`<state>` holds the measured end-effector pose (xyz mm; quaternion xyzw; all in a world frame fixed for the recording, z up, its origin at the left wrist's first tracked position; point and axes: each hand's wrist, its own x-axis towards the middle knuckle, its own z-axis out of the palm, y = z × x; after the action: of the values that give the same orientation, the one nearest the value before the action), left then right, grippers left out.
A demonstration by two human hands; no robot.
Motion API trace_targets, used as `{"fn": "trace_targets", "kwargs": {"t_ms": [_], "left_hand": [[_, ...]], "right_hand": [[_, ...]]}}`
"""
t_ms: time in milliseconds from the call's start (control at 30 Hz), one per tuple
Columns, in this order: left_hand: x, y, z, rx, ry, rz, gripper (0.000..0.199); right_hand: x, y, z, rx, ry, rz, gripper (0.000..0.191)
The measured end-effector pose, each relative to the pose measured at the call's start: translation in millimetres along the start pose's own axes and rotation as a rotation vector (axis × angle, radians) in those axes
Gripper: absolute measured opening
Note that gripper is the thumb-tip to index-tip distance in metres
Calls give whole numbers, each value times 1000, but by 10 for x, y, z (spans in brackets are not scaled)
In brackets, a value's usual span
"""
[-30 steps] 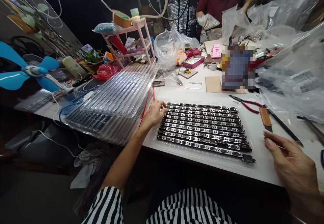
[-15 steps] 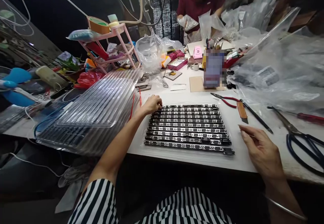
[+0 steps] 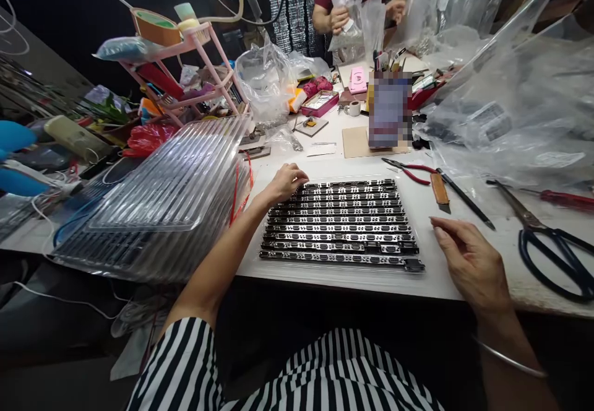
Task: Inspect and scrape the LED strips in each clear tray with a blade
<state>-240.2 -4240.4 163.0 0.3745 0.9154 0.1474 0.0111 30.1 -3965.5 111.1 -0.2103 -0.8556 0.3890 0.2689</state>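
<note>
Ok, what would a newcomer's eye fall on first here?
Probably the dense rows of black-and-silver connectors, lying in the middle of the white table. Next would likely come the shiny stack of clear ribbed trays to their left, then the large dark-handled scissors near the picture's right edge.

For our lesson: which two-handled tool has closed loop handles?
The metal scissors with dark blue handles, far right; the red-handled metal pliers have open-ended grips.
</note>
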Motion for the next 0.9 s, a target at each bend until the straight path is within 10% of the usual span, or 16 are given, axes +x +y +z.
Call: {"fn": "trace_targets", "kwargs": {"t_ms": [267,433,633,900], "left_hand": [[135,85,106,-35,-32,0,32],[202,206,34,-77,-35,40,32],[257,530,55,-60,-89,98,23],[367,660,210,-62,-102,81,16]], "right_hand": [[247,-288,-36,-4,-67,-203,30],[812,-729,323,-133,-387,-558,29],[1298,-885,970,-411,-620,-516,26],[1384,-757,1138,-402,-628,-499,22]]}}
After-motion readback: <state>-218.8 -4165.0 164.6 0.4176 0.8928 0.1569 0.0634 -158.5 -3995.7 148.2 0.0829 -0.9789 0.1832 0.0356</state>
